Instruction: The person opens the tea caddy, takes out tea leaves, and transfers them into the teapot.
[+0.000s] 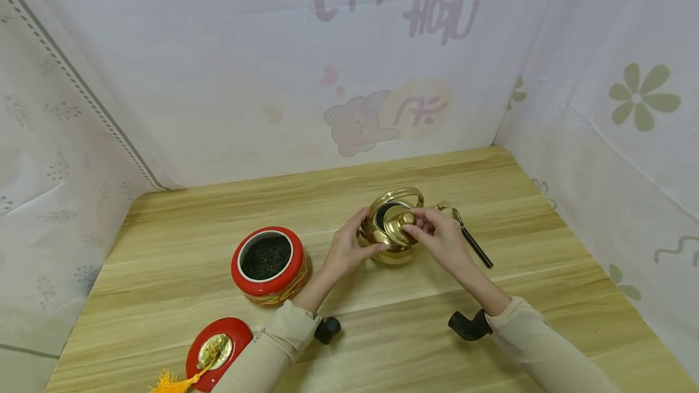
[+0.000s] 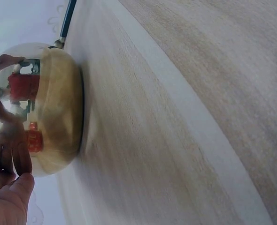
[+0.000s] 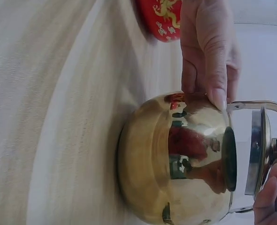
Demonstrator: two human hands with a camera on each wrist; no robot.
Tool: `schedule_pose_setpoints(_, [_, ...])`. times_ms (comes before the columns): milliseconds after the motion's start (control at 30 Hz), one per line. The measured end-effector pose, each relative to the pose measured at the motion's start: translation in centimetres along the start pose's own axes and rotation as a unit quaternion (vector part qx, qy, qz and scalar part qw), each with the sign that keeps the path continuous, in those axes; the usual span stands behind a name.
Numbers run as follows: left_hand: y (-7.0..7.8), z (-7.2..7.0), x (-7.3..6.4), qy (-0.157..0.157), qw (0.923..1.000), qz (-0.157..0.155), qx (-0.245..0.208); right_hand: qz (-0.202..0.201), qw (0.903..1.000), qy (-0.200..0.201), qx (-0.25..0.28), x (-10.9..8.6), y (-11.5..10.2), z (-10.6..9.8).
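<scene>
Round, shiny gold-coloured metal teapot point(image 3: 176, 159) is sitting on the wood-grained table point(image 1: 393, 338). Leftmost, a glossy red lid point(image 1: 235, 344) is trailing a yellow tassel point(image 1: 173, 382); squat red jar point(image 1: 297, 259) is holding dark, crumbly matter point(image 1: 266, 258); left hand point(image 1: 347, 248) is grasping the teapot; right hand point(image 1: 441, 236) is pinching a knobbed gold-coloured metal lid point(image 1: 396, 227) above it; slim black-handled tool point(image 1: 476, 246) is lying rightmost.

Gold teapot point(image 1: 397, 256) and lid point(image 1: 394, 223), red jar point(image 1: 280, 288) with gold dragon point(image 3: 167, 13), yellowish wood-grained tabletop point(image 1: 393, 338)

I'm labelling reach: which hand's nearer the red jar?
Left. The left hand, on the golden teapot, is right of the red jar; the right hand, holding the teapot lid, is farther right.
</scene>
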State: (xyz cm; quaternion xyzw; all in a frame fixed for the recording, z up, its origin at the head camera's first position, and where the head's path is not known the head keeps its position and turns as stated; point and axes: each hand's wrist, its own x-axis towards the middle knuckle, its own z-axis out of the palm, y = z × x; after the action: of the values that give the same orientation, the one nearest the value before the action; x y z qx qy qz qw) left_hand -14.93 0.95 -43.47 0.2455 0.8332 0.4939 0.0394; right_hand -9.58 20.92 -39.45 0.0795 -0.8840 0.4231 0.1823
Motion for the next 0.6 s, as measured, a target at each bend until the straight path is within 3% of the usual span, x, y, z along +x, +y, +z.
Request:
schedule_pose_setpoints(233, [0.0,0.0,0.0,0.000,1.0000,-0.007,0.001,0.003,0.9992,0.011,-0.040,1.0,-0.2,0.8])
schedule_pose_setpoints(600, [-0.1,0.0,0.1,-0.006,0.9999,-0.009,-0.008,0.016,0.9995,0.001,-0.029,1.9,-0.4,1.7])
